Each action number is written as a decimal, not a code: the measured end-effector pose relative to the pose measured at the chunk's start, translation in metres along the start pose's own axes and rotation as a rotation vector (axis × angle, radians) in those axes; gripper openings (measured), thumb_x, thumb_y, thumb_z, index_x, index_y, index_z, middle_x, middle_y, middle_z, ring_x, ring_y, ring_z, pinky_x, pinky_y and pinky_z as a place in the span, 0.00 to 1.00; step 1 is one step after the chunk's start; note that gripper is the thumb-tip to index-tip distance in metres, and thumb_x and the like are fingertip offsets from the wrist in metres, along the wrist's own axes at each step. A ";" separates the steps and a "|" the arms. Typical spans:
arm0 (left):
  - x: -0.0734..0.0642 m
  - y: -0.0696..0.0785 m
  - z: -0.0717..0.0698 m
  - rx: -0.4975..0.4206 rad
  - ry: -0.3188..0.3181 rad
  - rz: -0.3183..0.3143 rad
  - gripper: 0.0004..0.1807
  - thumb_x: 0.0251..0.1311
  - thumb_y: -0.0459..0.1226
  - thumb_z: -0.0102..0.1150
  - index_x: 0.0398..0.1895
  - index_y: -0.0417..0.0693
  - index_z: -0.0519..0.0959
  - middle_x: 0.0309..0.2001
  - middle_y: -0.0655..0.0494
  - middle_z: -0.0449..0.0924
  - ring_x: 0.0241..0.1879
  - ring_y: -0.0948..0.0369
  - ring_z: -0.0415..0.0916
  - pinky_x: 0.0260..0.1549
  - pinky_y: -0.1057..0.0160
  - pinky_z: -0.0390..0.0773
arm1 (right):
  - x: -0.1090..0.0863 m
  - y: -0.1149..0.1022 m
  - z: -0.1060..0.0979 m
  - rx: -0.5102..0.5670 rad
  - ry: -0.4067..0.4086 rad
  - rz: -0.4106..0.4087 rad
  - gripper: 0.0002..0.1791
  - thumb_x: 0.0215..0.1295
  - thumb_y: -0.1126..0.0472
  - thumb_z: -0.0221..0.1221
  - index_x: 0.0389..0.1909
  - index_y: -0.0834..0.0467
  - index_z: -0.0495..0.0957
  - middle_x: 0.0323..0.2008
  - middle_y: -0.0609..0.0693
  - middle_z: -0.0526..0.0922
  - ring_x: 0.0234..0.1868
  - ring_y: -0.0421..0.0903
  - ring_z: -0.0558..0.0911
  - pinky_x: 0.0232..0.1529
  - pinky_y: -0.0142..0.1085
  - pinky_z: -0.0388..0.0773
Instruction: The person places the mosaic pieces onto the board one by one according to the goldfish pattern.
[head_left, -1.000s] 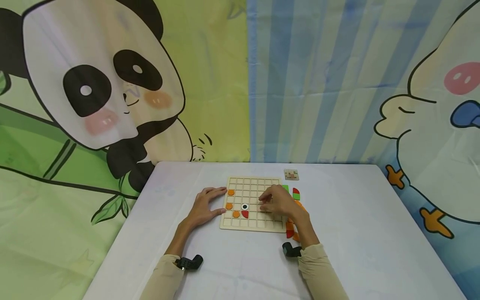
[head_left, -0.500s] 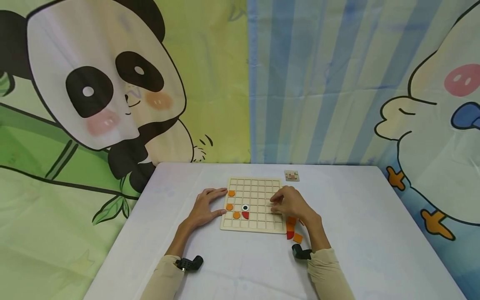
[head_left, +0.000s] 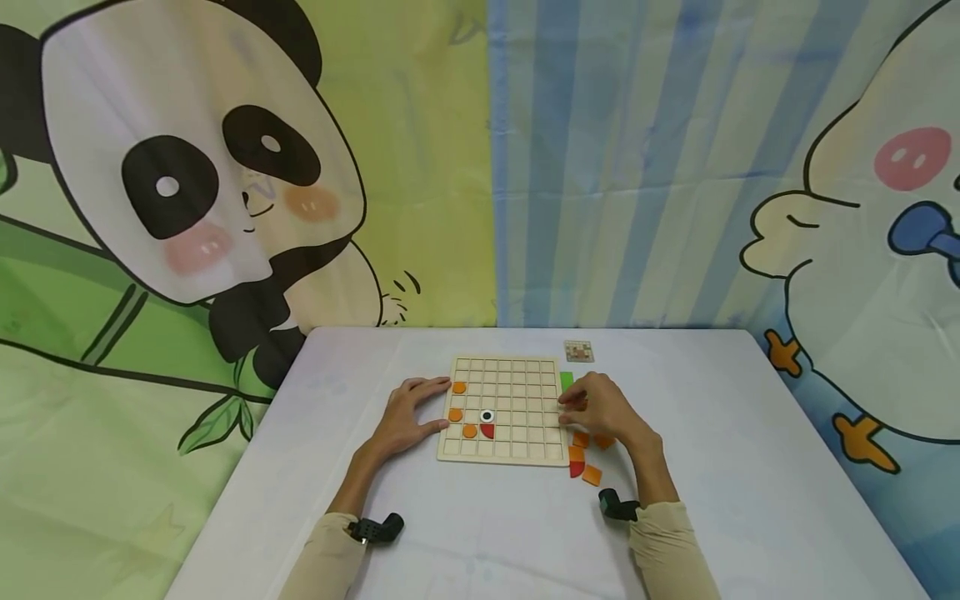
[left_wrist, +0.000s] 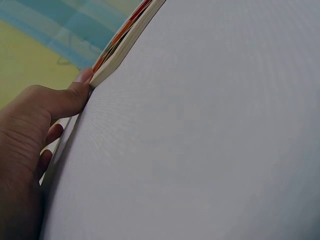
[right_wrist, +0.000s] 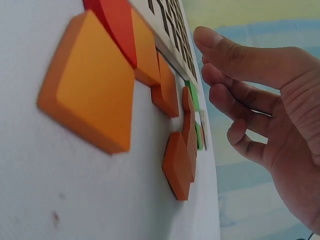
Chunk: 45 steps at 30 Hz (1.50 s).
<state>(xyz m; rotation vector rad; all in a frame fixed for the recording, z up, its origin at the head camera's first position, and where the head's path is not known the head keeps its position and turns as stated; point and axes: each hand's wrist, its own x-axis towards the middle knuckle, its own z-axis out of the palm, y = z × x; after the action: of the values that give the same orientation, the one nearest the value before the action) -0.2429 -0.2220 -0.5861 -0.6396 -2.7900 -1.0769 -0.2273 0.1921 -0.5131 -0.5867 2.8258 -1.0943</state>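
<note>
A pale wooden grid board lies on the white table, holding a few orange round pieces, a white tile with a black ring and a red quarter-round piece. My left hand rests at the board's left edge, thumb and fingers spread apart; the left wrist view shows the thumb touching the board's edge. Just past the board's right edge hovers my right hand over loose pieces, its fingers loosely bent. Nothing shows between thumb and fingers in the right wrist view.
Along the board's right side lie several loose orange tiles, a red piece and green pieces. A small patterned card sits behind them. A printed curtain hangs at the table's far edge.
My right hand has moved right, from over the board to beyond its right edge above the loose pieces. The left hand stays at the board's left edge.
</note>
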 end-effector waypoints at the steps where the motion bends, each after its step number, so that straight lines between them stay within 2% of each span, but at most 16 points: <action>1: 0.000 0.000 0.000 0.002 0.002 0.004 0.42 0.61 0.49 0.80 0.79 0.62 0.76 0.80 0.64 0.73 0.77 0.49 0.66 0.74 0.37 0.60 | -0.001 0.001 -0.002 -0.005 0.003 0.002 0.16 0.57 0.62 0.82 0.45 0.63 0.93 0.38 0.51 0.92 0.37 0.44 0.85 0.44 0.39 0.85; 12: 0.000 -0.001 0.000 0.012 0.003 0.015 0.42 0.61 0.50 0.81 0.79 0.61 0.76 0.80 0.63 0.74 0.77 0.49 0.66 0.73 0.37 0.60 | -0.014 0.013 -0.013 -0.030 -0.014 0.082 0.17 0.55 0.60 0.84 0.44 0.61 0.94 0.35 0.48 0.91 0.37 0.46 0.81 0.40 0.36 0.79; 17: -0.001 -0.002 0.000 0.002 0.001 0.000 0.42 0.61 0.50 0.81 0.79 0.61 0.76 0.80 0.64 0.73 0.77 0.49 0.66 0.75 0.37 0.59 | -0.019 0.016 -0.018 -0.030 -0.004 0.102 0.16 0.52 0.60 0.85 0.41 0.60 0.94 0.31 0.46 0.90 0.34 0.44 0.82 0.40 0.36 0.80; 27: 0.000 -0.005 0.001 0.012 0.011 0.009 0.42 0.61 0.51 0.80 0.79 0.61 0.76 0.80 0.63 0.73 0.77 0.50 0.66 0.74 0.37 0.60 | -0.032 0.023 -0.025 -0.052 0.007 0.164 0.19 0.50 0.55 0.86 0.40 0.59 0.93 0.33 0.48 0.90 0.35 0.46 0.80 0.39 0.36 0.81; 35: 0.001 -0.004 0.003 0.009 -0.004 0.004 0.42 0.62 0.51 0.80 0.80 0.63 0.75 0.81 0.65 0.72 0.78 0.50 0.66 0.75 0.38 0.59 | -0.045 0.032 -0.028 -0.087 0.036 0.213 0.22 0.44 0.49 0.89 0.33 0.57 0.91 0.26 0.47 0.84 0.31 0.46 0.79 0.36 0.38 0.78; 45: 0.000 -0.006 0.002 0.021 -0.004 -0.003 0.43 0.61 0.51 0.80 0.80 0.64 0.75 0.81 0.66 0.72 0.77 0.51 0.66 0.75 0.37 0.59 | -0.054 0.033 -0.025 -0.160 0.017 0.245 0.24 0.41 0.44 0.89 0.28 0.53 0.88 0.25 0.45 0.83 0.31 0.45 0.78 0.35 0.38 0.74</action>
<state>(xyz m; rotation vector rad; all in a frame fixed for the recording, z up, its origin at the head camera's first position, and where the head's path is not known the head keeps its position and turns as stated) -0.2452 -0.2246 -0.5907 -0.6365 -2.8029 -1.0462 -0.1929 0.2503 -0.5204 -0.2293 2.9189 -0.8419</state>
